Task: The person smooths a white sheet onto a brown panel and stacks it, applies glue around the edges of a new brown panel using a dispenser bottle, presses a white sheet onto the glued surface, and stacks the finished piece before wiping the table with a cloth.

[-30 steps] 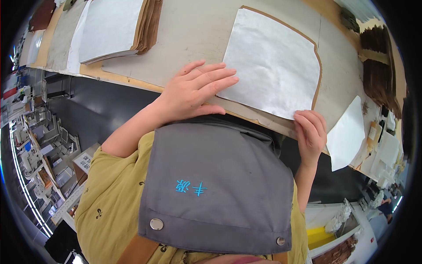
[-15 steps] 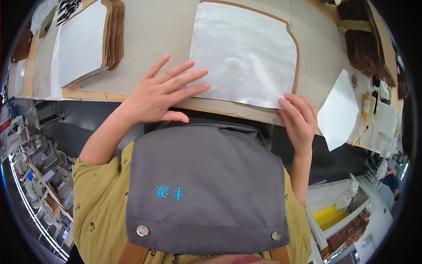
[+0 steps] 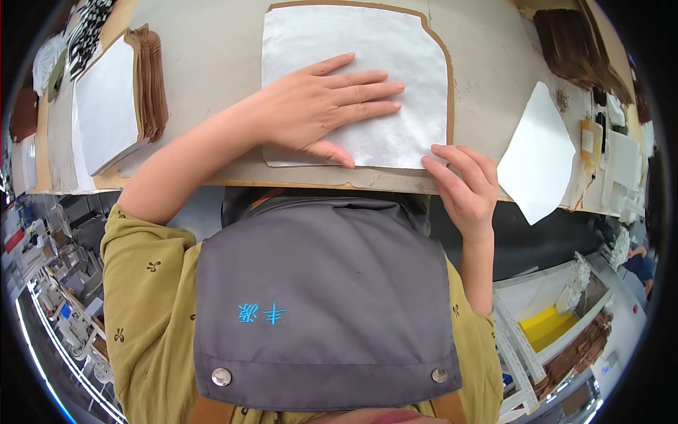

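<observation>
Left hand (image 3: 318,106) is lying open, fingers spread, across the silvery sheet (image 3: 425,116) right beneath it! Right hand (image 3: 467,187) is touching that sheet's near corner, fingers bent; whether they're pinching, I can't tell. A layered stack (image 3: 109,102) is sitting left of the left hand, a white piece (image 3: 540,155) lying just right of the right.

Looks like a workshop tbh: stacked brown-edged sheets (image 3: 106,106) on a big worktable (image 3: 212,42), plus machines (image 3: 79,325) and strip lights (image 3: 44,373).

Grey apron (image 3: 325,283) with blue characters (image 3: 274,311), silver snaps (image 3: 221,377); mustard shirt (image 3: 141,258) with dark motifs (image 3: 153,266)
</observation>
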Demonstrator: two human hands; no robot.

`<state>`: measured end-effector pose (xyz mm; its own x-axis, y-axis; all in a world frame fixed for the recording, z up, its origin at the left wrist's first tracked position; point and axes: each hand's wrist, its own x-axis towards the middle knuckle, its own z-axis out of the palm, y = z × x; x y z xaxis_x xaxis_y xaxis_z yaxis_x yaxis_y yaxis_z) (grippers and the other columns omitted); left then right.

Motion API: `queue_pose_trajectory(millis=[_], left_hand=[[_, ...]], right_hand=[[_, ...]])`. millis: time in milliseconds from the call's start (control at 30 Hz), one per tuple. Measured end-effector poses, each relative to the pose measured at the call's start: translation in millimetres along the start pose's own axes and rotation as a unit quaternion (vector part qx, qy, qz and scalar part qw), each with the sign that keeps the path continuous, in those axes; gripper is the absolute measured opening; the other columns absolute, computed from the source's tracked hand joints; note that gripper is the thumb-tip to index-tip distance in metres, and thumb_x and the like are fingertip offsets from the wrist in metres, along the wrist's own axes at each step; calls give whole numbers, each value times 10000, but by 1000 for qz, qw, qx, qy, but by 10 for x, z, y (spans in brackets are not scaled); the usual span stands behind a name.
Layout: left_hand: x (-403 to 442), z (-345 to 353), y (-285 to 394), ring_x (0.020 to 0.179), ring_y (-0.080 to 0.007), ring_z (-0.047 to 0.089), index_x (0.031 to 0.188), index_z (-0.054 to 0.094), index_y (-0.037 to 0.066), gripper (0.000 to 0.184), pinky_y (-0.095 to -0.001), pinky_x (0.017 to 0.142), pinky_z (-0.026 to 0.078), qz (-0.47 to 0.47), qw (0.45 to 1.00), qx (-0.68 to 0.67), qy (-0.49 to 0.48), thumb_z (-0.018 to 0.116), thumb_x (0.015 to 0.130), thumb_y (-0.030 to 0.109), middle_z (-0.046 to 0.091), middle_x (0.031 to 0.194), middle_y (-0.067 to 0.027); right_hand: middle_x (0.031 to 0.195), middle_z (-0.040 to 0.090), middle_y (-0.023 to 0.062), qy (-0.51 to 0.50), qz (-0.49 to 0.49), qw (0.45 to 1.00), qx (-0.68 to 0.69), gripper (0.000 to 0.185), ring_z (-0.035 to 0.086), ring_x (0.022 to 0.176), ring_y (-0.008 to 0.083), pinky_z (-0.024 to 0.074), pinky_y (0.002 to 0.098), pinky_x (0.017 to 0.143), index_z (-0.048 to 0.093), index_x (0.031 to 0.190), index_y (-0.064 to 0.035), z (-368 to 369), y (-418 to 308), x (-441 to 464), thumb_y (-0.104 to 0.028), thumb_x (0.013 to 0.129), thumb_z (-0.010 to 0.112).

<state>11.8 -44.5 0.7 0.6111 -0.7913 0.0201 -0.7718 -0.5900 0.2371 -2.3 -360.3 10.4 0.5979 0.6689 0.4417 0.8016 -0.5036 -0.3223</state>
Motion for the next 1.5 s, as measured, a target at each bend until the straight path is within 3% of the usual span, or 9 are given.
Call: queue_pose_trajectory(millis=[233,333,533,667,867,1133,1233,1300,1500], left_hand=[[213,38,331,1506,-256,314,1582,328,122,954,-523,1231,208,45,994,-100,15,515,872,732,308,1646,-88],[410,138,609,1290,-246,533,1395,525,129,703,-460,1095,399,-77,969,-156,173,796,792,368,528,1423,-56],[564,228,743,1012,-226,593,996,612,130,310,-365,859,445,-117,954,-134,240,804,756,165,582,1129,-37],[507,204,683,1000,-233,585,954,600,109,241,-350,886,449,-98,940,-218,245,761,780,65,588,1129,-56],[420,144,587,1026,-186,562,942,588,54,101,-310,940,450,-135,808,-501,279,619,900,-32,588,1124,-86],[459,149,604,1004,-194,638,981,636,28,107,-321,857,511,-86,854,-451,244,667,892,-23,663,1085,-101],[464,159,602,1005,-206,654,1023,646,18,159,-319,838,526,-75,869,-429,234,693,876,-21,673,1095,-103],[441,167,601,1005,-211,656,1054,648,18,199,-315,837,529,-75,871,-427,232,700,868,-28,671,1107,-104],[330,-19,342,1225,-308,583,1346,585,72,434,-431,1052,451,-54,871,-456,175,549,1027,363,606,1324,-157]], right_hand=[[1071,726,-4,32,-24,999,-9,305,664,960,189,481,311,770,765,947,-119,31,39,13,-86,646,733],[1086,725,-1,49,-21,999,-2,313,659,969,187,485,314,774,768,950,-117,62,34,-6,-91,639,738],[1159,702,14,80,-2,997,13,331,647,962,197,493,318,796,771,977,-129,87,52,-89,-105,647,785],[1186,687,28,85,81,993,1,281,637,993,221,491,337,837,759,956,-116,43,66,-111,-123,688,841],[1221,669,43,53,123,991,-2,297,622,1045,242,482,354,874,740,995,-119,70,98,-180,-133,719,849],[1238,649,58,162,193,960,125,445,624,1017,243,506,352,849,734,1098,-124,37,74,147,-39,678,855],[1222,662,44,43,185,973,135,437,627,957,230,531,325,783,744,1066,-125,-29,103,221,-4,653,820],[1177,684,20,43,59,994,84,425,626,911,226,541,308,733,756,1015,-137,19,249,179,8,616,776],[1123,705,2,37,16,998,45,367,636,909,224,547,319,749,757,968,-143,-3,326,137,-18,626,716]])
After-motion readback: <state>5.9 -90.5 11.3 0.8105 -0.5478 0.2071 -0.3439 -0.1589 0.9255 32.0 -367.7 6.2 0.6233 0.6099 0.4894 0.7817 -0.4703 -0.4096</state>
